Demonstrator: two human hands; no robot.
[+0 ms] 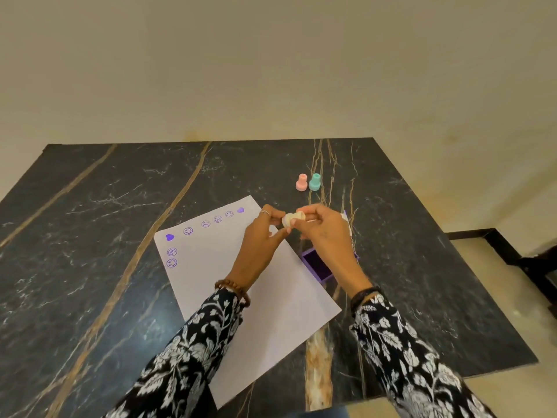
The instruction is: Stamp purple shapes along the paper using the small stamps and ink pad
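A white paper lies tilted on the dark marble table. Purple smiley faces and two hearts run along its far edge, and two smileys go down its left edge. Above the paper's right side, my left hand and my right hand together hold a small cream stamp on its side by the fingertips. The open purple ink pad sits right of the paper, partly hidden under my right wrist.
A pink stamp and a teal stamp stand upright side by side farther back on the table. The table's right edge drops to a pale floor, where a dark piece of furniture stands. A plain wall rises behind the table.
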